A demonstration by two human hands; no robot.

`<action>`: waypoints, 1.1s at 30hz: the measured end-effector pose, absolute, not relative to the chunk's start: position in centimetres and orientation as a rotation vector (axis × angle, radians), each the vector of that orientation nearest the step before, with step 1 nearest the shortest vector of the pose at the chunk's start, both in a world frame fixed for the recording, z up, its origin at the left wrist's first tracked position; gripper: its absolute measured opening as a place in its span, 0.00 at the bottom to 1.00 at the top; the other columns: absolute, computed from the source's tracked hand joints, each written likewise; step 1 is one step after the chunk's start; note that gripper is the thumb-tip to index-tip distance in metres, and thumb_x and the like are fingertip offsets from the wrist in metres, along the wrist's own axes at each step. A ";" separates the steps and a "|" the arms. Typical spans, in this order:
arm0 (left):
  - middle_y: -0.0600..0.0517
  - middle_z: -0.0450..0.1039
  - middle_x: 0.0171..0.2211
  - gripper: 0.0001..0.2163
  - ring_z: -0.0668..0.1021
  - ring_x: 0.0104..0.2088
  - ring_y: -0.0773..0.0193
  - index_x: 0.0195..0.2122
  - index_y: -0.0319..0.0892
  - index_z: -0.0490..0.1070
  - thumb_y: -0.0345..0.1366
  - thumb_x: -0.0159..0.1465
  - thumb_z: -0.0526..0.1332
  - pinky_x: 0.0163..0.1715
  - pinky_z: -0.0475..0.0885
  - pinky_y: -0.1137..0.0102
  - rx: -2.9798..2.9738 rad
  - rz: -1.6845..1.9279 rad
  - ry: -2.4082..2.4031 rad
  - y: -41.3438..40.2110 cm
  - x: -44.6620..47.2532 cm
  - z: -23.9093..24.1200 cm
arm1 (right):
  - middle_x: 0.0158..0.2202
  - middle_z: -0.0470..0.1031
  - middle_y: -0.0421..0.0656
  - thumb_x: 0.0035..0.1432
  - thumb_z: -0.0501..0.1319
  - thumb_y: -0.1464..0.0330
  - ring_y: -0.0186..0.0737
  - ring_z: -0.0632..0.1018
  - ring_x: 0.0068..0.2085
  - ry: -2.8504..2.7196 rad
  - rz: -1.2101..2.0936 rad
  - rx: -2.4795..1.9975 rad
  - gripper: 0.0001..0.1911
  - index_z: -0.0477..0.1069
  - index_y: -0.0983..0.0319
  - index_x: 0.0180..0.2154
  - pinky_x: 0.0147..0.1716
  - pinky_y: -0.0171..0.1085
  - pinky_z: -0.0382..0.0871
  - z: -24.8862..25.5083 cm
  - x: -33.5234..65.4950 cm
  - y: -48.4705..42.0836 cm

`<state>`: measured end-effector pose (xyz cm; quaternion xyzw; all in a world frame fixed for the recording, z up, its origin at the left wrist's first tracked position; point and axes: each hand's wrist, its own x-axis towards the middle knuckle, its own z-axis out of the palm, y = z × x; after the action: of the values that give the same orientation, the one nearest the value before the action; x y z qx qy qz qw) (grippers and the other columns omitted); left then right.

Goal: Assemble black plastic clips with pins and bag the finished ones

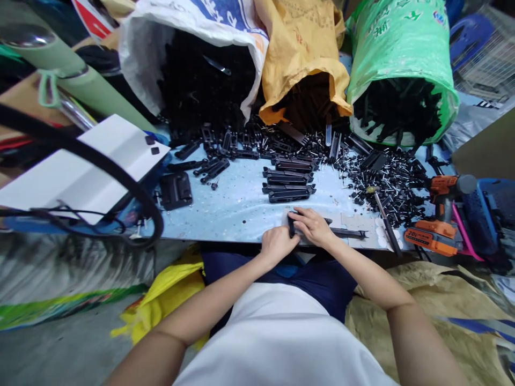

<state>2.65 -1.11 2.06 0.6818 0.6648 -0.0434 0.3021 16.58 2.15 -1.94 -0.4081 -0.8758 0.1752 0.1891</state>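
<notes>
Near the front edge of the blue tabletop, my left hand (280, 245) is closed around a small black plastic part (291, 225). The fingers of my right hand (313, 226) press on the same part from above, partly hiding it. A long black piece (350, 232) lies under and to the right of my right hand, on the table edge. Just beyond my hands, several long black plastic assemblies (288, 185) are stacked in a row. To the right lies a hammer (385, 220), its handle toward me.
An orange cordless drill (440, 214) stands at the right. Loose black parts and screws (386, 185) cover the back and right. White (140, 59), orange (303, 48) and green (402, 48) sacks of black parts lie behind. A black cable (116, 177) loops at the left.
</notes>
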 end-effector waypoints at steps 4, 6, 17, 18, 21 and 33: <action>0.41 0.76 0.34 0.16 0.78 0.37 0.53 0.38 0.36 0.74 0.40 0.63 0.50 0.35 0.69 0.66 1.889 -0.123 1.709 -1.7 3.0 2.2 | 0.51 0.70 0.48 0.65 0.45 0.62 0.43 0.72 0.46 -2.459 0.429 -1.168 0.20 0.68 0.60 0.51 0.46 0.45 0.69 -1.7 16.0 1.8; 0.41 0.76 0.33 0.15 0.78 0.35 0.53 0.37 0.36 0.74 0.38 0.63 0.50 0.34 0.69 0.65 1.980 -0.105 1.661 -1.9 3.2 2.1 | 0.53 0.68 0.49 0.65 0.44 0.62 0.43 0.71 0.49 -2.451 0.390 -1.094 0.21 0.67 0.61 0.52 0.47 0.45 0.69 -1.3 16.5 1.3; 0.42 0.71 0.38 0.17 0.72 0.41 0.54 0.46 0.33 0.64 0.41 0.60 0.58 0.38 0.64 0.64 2.632 0.227 1.089 2.3 5.8 -0.4 | 0.47 0.72 0.51 0.61 0.52 0.61 0.44 0.74 0.46 -2.423 0.231 -1.192 0.21 0.62 0.59 0.55 0.42 0.44 0.72 -2.9 26.5 -1.3; 0.42 0.70 0.38 0.17 0.71 0.41 0.54 0.46 0.34 0.64 0.41 0.61 0.57 0.38 0.63 0.63 2.628 0.242 1.106 2.3 5.9 -0.6 | 0.46 0.72 0.51 0.61 0.52 0.61 0.43 0.74 0.45 -2.439 0.258 -1.162 0.21 0.63 0.59 0.54 0.41 0.43 0.72 -3.1 26.7 -0.8; 0.42 0.70 0.39 0.18 0.71 0.41 0.54 0.46 0.34 0.64 0.43 0.60 0.57 0.39 0.63 0.63 2.643 0.282 1.100 2.2 5.8 -0.7 | 0.41 0.74 0.48 0.61 0.53 0.60 0.39 0.75 0.41 -2.533 0.348 -0.997 0.20 0.64 0.58 0.53 0.38 0.39 0.72 -2.7 27.2 0.8; 0.46 0.69 0.22 0.20 0.72 0.25 0.61 0.27 0.35 0.69 0.44 0.66 0.47 0.23 0.62 0.70 2.858 0.680 1.035 1.3 2.7 -0.2 | 0.14 0.62 0.41 0.57 0.47 0.47 0.33 0.64 0.18 -2.656 -0.137 -1.004 0.30 0.63 0.63 0.17 0.19 0.34 0.52 2.5 26.1 0.2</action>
<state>2.67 1.33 -0.22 0.9175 0.3322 0.2183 0.0132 26.14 0.20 2.51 -0.3494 -0.9239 -0.0478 0.1489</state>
